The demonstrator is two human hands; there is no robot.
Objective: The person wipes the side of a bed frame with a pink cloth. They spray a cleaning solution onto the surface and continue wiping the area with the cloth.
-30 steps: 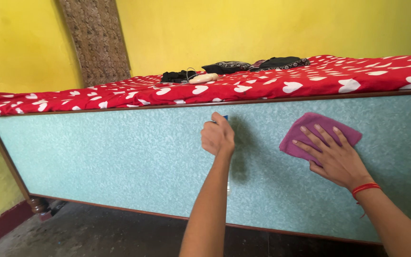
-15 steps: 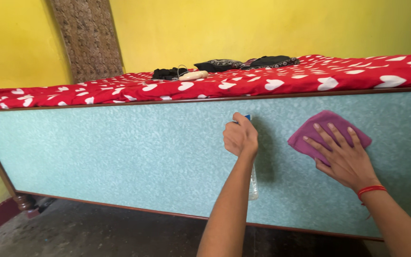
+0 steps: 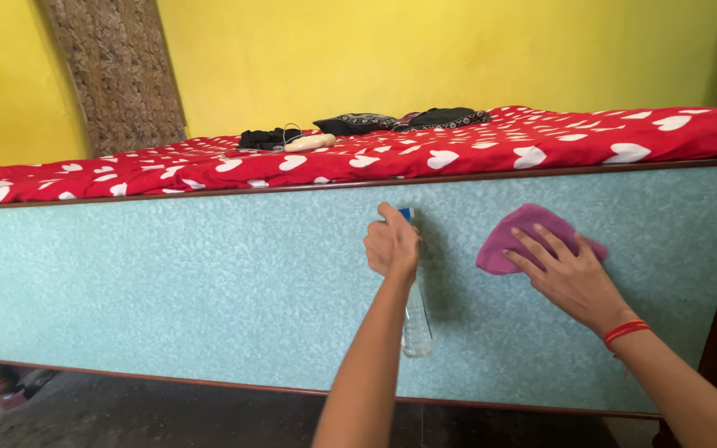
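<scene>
1. The left hand is wrapped tight around a clear spray bottle, held against the middle of the bed's pale green side panel, below its top edge.
2. The right hand lies flat with fingers spread, pressing a purple cloth onto the panel towards its right end.
3. A red bedsheet with white hearts hangs over the top edge.
4. Dark clothes lie on the bed near the yellow wall.
</scene>
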